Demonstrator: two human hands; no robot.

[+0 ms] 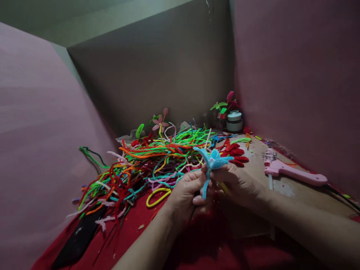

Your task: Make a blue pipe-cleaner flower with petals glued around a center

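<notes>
Between my two hands is a light blue pipe-cleaner flower (pixel 215 160), its petals spread upward and one blue strip hanging below. My left hand (pixel 189 189) pinches it from the left, near the base of the petals. From the right, my right hand (pixel 236 180) is closed on the same flower, just under its petals. A yellow stem piece shows by the right fingers; where it is attached is hidden. Just behind the flower lie red pipe-cleaner petals (pixel 235 153). A yellow pipe-cleaner loop (pixel 158 197) rests left of my left hand.
A large heap of coloured pipe cleaners (pixel 168 150) covers the red cloth (pixel 135 240). A pink glue gun (pixel 295 174) lies on a board (pixel 253 144) at right. Behind stand a lidded jar (pixel 234 121) and a pink flower (pixel 160 123). A black phone-like slab (pixel 78 240) lies front left.
</notes>
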